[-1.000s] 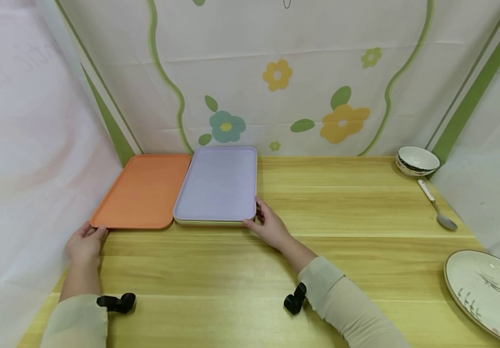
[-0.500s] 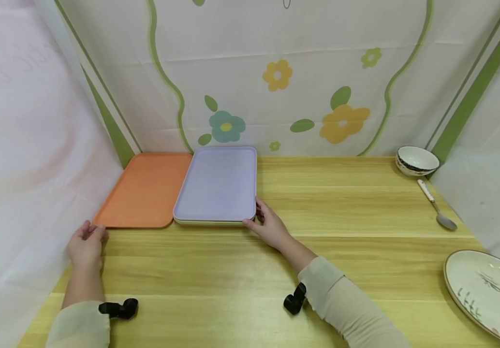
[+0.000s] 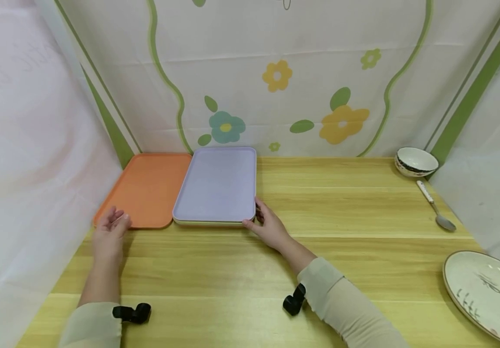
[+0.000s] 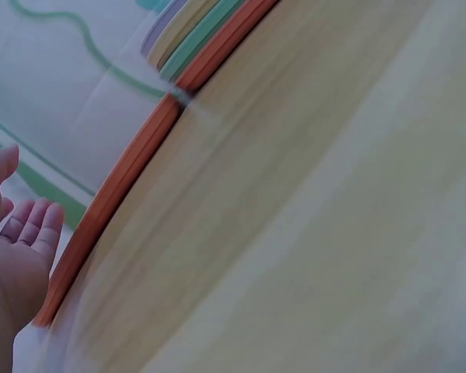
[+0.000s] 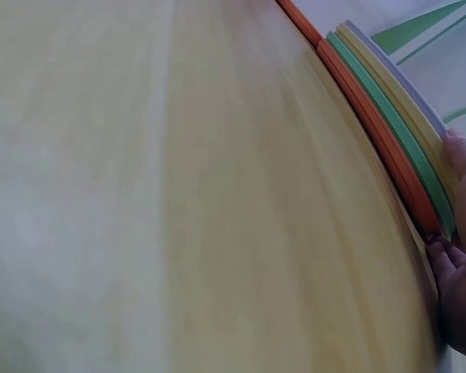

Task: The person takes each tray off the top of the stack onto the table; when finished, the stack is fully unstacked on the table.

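A lone orange tray (image 3: pixel 145 188) lies at the back left of the wooden table (image 3: pixel 341 212). Beside it on the right sits a stack of trays (image 3: pixel 217 186) with a lilac one on top; the right wrist view shows the stack (image 5: pixel 388 116) as orange, green, yellow and lilac rims. My right hand (image 3: pixel 267 224) grips the stack's near right corner, thumb above and fingertips (image 5: pixel 449 255) under the rims. My left hand (image 3: pixel 110 228) hovers with straight fingers by the orange tray's front edge (image 4: pixel 116 186), palm (image 4: pixel 15 249) bare and holding nothing.
A patterned bowl (image 3: pixel 416 161) stands at the back right, with a spoon (image 3: pixel 437 209) just in front of it. A large white plate (image 3: pixel 485 290) lies at the near right edge. Cloth walls close off the left, back and right sides.
My left hand let go of the orange tray's near left corner and moved right along its front edge. The right hand and the stack have stayed put.
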Action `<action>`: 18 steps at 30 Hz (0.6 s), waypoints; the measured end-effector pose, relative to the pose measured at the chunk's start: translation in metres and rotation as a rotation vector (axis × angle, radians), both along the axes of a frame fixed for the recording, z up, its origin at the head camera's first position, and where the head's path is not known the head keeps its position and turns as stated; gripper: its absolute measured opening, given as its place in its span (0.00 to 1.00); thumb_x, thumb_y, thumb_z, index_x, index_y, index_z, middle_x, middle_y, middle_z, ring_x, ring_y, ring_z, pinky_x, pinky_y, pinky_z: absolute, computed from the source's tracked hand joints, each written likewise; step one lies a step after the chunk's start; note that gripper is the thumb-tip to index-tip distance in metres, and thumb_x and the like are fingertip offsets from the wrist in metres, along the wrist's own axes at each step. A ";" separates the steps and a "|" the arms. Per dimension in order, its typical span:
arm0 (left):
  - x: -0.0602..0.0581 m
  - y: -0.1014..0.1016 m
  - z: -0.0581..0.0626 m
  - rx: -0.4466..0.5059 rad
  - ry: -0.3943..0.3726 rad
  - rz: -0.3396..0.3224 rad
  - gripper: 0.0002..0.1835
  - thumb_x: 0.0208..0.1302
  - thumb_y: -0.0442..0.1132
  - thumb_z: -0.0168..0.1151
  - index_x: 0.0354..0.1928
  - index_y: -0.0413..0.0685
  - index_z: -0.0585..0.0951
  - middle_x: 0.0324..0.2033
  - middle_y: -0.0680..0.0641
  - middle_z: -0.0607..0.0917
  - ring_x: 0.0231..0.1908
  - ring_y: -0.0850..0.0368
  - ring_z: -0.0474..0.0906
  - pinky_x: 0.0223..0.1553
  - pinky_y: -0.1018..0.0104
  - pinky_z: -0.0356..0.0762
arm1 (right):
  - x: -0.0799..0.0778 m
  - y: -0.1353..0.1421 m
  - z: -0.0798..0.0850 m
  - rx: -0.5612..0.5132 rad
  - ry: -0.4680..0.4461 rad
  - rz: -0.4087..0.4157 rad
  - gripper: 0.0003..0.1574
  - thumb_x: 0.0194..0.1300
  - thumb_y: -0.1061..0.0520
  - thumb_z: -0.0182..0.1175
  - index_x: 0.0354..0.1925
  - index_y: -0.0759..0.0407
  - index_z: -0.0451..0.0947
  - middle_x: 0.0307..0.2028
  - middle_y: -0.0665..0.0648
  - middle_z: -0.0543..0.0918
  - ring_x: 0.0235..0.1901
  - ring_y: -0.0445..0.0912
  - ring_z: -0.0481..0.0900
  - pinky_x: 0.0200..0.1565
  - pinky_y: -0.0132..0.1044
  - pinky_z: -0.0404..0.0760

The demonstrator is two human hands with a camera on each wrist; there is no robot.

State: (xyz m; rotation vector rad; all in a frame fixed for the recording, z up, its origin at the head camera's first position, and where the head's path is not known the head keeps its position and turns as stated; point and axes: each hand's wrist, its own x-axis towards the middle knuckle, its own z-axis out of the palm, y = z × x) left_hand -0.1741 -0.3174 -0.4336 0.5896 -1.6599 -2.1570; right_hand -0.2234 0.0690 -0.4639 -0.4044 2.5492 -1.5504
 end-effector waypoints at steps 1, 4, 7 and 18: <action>0.000 0.004 0.000 -0.004 -0.006 -0.025 0.38 0.67 0.31 0.59 0.76 0.41 0.55 0.51 0.56 0.73 0.48 0.71 0.74 0.44 0.87 0.77 | 0.000 0.000 0.000 -0.003 0.002 0.000 0.56 0.64 0.40 0.64 0.78 0.52 0.46 0.71 0.61 0.65 0.68 0.56 0.69 0.69 0.49 0.70; -0.001 0.016 0.000 -0.066 -0.022 -0.120 0.39 0.69 0.34 0.59 0.77 0.41 0.52 0.54 0.58 0.72 0.53 0.70 0.71 0.48 0.88 0.74 | 0.000 0.000 -0.001 -0.010 0.012 0.001 0.56 0.64 0.41 0.64 0.78 0.53 0.47 0.71 0.61 0.66 0.67 0.57 0.69 0.69 0.50 0.70; -0.003 0.029 -0.001 -0.112 -0.027 -0.213 0.40 0.69 0.34 0.59 0.76 0.40 0.51 0.57 0.57 0.71 0.57 0.69 0.69 0.51 0.89 0.73 | 0.000 0.000 0.000 -0.013 0.008 0.000 0.55 0.64 0.41 0.64 0.78 0.52 0.47 0.71 0.60 0.66 0.68 0.56 0.69 0.69 0.49 0.70; -0.013 0.061 -0.009 -0.340 -0.064 -0.494 0.41 0.71 0.38 0.58 0.77 0.37 0.47 0.75 0.36 0.56 0.74 0.43 0.54 0.67 0.79 0.64 | -0.001 0.000 -0.001 -0.010 0.003 0.002 0.55 0.64 0.39 0.64 0.78 0.49 0.48 0.71 0.59 0.66 0.68 0.55 0.69 0.69 0.49 0.70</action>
